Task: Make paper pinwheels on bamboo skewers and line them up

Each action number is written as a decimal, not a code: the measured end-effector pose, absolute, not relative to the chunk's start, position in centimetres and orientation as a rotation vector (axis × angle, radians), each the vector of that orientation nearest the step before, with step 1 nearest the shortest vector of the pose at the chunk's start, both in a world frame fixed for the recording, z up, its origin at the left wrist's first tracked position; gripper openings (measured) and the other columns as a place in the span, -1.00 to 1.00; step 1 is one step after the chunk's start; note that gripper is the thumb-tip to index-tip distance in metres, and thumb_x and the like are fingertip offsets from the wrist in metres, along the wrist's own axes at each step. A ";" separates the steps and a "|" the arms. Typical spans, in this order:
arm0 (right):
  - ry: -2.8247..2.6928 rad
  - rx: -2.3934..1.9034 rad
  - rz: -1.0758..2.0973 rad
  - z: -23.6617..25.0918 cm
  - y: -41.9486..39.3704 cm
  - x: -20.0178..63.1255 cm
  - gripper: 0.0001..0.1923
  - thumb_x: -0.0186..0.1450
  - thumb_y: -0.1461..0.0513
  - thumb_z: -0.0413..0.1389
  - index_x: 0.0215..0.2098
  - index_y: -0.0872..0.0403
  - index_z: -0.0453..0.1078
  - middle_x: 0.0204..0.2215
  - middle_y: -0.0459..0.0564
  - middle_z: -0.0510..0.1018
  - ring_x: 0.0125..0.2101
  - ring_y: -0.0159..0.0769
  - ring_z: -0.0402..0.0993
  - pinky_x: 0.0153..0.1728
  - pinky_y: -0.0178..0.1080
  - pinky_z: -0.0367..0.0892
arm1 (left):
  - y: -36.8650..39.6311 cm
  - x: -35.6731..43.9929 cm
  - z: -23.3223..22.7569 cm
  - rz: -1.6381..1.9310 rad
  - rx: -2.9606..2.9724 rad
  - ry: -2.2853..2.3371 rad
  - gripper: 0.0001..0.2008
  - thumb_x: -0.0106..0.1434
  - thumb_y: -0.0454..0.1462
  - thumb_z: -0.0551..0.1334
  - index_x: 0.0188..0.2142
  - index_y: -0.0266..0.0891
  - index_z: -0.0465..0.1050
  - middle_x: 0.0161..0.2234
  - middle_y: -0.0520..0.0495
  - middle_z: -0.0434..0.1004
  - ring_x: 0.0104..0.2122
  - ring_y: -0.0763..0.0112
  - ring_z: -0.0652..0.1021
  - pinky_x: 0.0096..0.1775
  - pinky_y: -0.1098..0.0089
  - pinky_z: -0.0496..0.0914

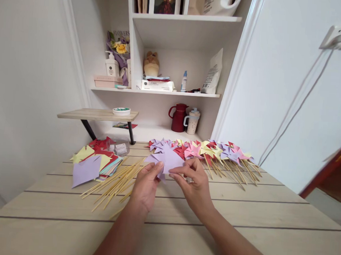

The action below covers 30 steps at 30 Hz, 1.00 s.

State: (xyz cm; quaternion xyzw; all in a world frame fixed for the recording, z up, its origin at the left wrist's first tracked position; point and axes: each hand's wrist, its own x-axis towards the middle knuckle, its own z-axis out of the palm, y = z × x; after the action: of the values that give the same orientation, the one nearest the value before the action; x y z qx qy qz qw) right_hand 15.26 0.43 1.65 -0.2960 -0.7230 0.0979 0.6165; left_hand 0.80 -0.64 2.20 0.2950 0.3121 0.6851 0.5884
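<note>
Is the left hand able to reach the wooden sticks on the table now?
Probably yes, but not freely: the left hand grips the purple paper together with the right hand. The wooden sticks lie close beside it, with nothing between.

Pale plank worktop [240,208], dark seams. White walls [23,76] at 9 and 3 o'clock. White alcove shelves [183,16] at 12. Small wooden riser shelf [97,114] at 10 on black legs. Wall socket [340,37] at 2, cables hanging.

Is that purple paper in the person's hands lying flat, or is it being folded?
Being folded. The purple paper is held above the table by the left hand and right hand, its corners bent into points.
</note>
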 end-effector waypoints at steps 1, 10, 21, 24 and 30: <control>-1.662 -0.694 0.241 1.7 0.4 15.2 -0.90 0.24 0.30 0.29 -0.32 -0.05 0.62 -0.39 -0.07 0.27 -0.34 -0.26 0.29 -0.38 -0.22 0.29 | -0.7 0.8 2.2 1.594 0.692 0.729 -0.65 -0.09 -0.19 0.55 -0.32 -0.28 0.59 -0.32 -0.07 0.62 -0.32 0.43 0.53 -0.22 0.42 0.39; -1.598 -0.811 0.364 2.4 0.3 15.4 -0.88 0.28 0.22 0.24 -0.44 0.00 0.56 -0.41 -0.06 0.34 -0.36 -0.27 0.30 -0.40 -0.23 0.29 | -1.1 1.1 2.7 1.596 0.732 0.768 -0.68 -0.11 -0.17 0.55 -0.39 -0.28 0.60 -0.36 -0.05 0.63 -0.34 0.45 0.53 -0.23 0.45 0.37; -1.592 -0.864 0.392 2.4 0.5 15.2 -0.82 0.24 0.17 0.27 -0.50 0.03 0.52 -0.41 -0.06 0.33 -0.40 -0.29 0.29 -0.41 -0.22 0.30 | -0.9 1.0 2.1 1.590 0.776 0.872 -0.70 -0.09 -0.16 0.54 -0.41 -0.27 0.61 -0.39 -0.03 0.61 -0.39 0.48 0.50 -0.27 0.46 0.34; -1.599 -0.871 0.382 2.4 0.5 15.3 -0.83 0.24 0.18 0.27 -0.50 0.03 0.52 -0.40 -0.07 0.33 -0.40 -0.29 0.29 -0.41 -0.22 0.29 | -0.9 1.0 2.0 1.593 0.774 0.890 -0.69 -0.10 -0.15 0.55 -0.41 -0.28 0.61 -0.41 -0.02 0.60 -0.40 0.49 0.49 -0.29 0.47 0.33; -1.607 -0.854 0.351 2.2 0.7 15.3 -0.85 0.24 0.20 0.27 -0.49 0.03 0.52 -0.41 -0.07 0.34 -0.39 -0.29 0.30 -0.42 -0.23 0.29 | -1.0 1.2 2.2 1.603 0.769 0.876 -0.72 -0.11 -0.19 0.54 -0.45 -0.30 0.61 -0.46 -0.02 0.59 -0.44 0.49 0.49 -0.34 0.49 0.33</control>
State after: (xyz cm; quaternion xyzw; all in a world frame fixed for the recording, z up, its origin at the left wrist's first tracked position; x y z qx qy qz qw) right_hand 15.31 0.71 2.23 -0.3685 -0.6933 0.1514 0.6005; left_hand 1.17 -0.99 2.22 0.3247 0.3699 0.6767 0.5475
